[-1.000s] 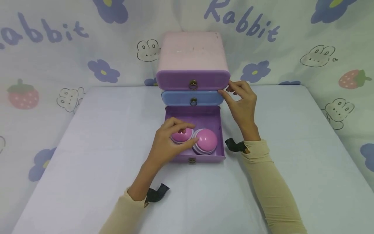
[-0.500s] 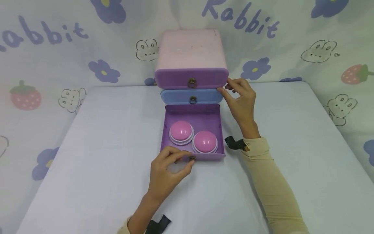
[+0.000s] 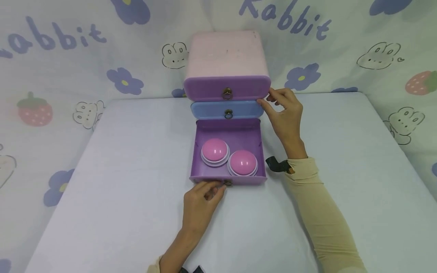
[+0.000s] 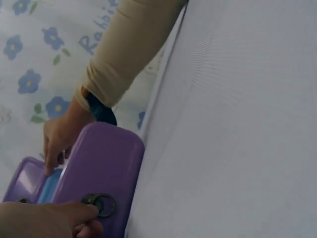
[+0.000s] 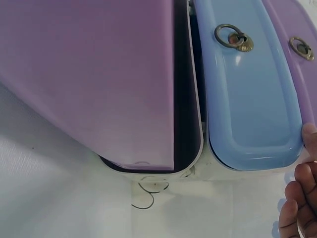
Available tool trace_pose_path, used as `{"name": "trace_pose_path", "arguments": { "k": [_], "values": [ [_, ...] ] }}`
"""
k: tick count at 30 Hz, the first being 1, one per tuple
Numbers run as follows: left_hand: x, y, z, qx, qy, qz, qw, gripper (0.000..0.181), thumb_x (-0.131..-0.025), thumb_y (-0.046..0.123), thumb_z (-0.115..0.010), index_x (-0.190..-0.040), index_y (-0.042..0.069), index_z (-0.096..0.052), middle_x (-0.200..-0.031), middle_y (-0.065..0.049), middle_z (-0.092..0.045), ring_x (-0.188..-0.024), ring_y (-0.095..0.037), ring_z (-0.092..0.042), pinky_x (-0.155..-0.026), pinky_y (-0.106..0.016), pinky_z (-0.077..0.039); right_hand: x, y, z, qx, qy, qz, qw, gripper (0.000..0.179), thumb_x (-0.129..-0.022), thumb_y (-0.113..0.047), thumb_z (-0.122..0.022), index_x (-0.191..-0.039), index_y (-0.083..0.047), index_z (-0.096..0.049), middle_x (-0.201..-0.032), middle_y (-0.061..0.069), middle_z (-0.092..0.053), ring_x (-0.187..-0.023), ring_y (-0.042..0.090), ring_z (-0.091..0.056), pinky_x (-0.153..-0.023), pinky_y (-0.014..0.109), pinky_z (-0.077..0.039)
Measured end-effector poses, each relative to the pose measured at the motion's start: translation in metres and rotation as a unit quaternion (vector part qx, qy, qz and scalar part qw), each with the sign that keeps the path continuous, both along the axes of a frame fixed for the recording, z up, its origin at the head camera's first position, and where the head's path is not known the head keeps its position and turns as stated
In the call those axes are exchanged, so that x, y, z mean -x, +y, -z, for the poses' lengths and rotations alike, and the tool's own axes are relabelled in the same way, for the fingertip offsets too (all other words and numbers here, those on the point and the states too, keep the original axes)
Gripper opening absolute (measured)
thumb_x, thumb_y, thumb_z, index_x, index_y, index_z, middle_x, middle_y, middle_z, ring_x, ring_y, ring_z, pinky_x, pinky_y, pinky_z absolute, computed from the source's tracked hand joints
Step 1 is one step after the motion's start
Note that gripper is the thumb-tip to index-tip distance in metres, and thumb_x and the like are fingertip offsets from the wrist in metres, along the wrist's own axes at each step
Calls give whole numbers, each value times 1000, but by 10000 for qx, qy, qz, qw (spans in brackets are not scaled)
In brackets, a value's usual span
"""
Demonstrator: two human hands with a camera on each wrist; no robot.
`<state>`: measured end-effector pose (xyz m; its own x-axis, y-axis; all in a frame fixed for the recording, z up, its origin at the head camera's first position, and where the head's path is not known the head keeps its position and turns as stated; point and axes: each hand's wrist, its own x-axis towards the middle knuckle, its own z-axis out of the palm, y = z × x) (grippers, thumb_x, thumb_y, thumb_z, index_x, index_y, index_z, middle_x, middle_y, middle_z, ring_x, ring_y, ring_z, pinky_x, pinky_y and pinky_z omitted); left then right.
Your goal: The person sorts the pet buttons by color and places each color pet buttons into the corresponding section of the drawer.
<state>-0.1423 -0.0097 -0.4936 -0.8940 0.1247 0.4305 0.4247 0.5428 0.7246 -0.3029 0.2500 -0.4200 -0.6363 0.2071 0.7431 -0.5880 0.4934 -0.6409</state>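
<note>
A mini chest of drawers with a pink top stands at the back of the table. Its purple bottom drawer is pulled out and holds two round items with pink domes and white bases, a left one and a right one. My left hand is at the drawer's front, finger and thumb pinching the brass ring pull. My right hand holds the chest's right side, thumb at the corner of the blue middle drawer. That drawer and the purple top drawer are closed.
A white cloth covers the table. Behind it hangs a printed curtain with rabbits, flowers and strawberries. Black straps sit at both wrists, the right strap showing beside the drawer.
From above the domed items, my left hand has come back toward the body and down to the drawer's ring pull. My right hand keeps its place on the chest; the drawer looks unmoved.
</note>
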Motion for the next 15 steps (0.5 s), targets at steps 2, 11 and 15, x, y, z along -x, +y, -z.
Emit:
{"name": "trace_pose_path", "arguments": {
  "k": [2,11,15],
  "values": [
    [3,2,2,-96,189,-10,9998,9,-81,6,-84,-87,3,-78,-75,6,-63,-61,-3,-53,-53,-15,-46,0,0,0,33,-25,-13,10000,39,-77,-4,-86,-115,-2,-74,-96,15,-67,-88,25,-62,-80,29,-47],
    [10,6,7,-371,454,10,9983,6,-81,4,-83,-85,3,-78,-74,2,-67,-62,-5,-58,-56,-15,-49,-1,0,-1,132,-38,-11,9999,39,-77,-3,-86,-114,-2,-74,-95,15,-67,-87,25,-62,-79,28,-47],
    [13,6,8,-446,380,-24,9983,6,-82,5,-82,-86,3,-78,-75,2,-68,-62,-5,-59,-56,-16,-49,-1,-1,-1,141,-45,-31,9999,39,-77,-4,-86,-114,-2,-74,-94,15,-67,-86,25,-62,-79,29,-47]
  ]
}}
